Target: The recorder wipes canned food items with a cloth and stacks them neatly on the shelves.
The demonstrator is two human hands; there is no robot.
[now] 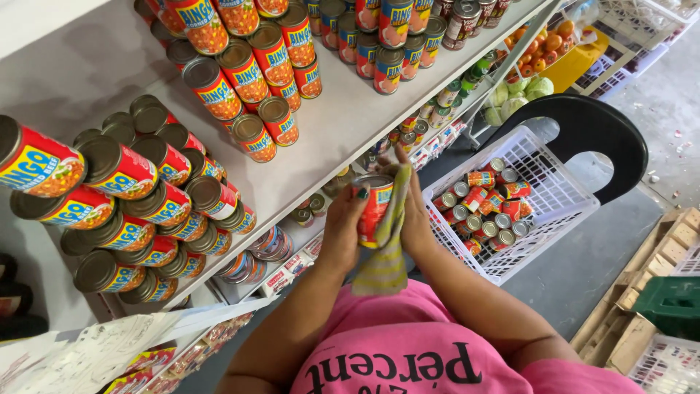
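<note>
Bright even daylight, soft shadows under the shelf — wide-angle bowing at edges (corners slightly soft)

Stacks of tins lie on their sides along the shelf's left end and back edge. Right of the shelf a basket on a chair holds more tins. Before the shelf's front edge both hands hold a tin and cloth; produce, probably, lies beyond.

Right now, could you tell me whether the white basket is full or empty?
Partly full: cans cover the bottom of the basket, well below its rim.
</note>
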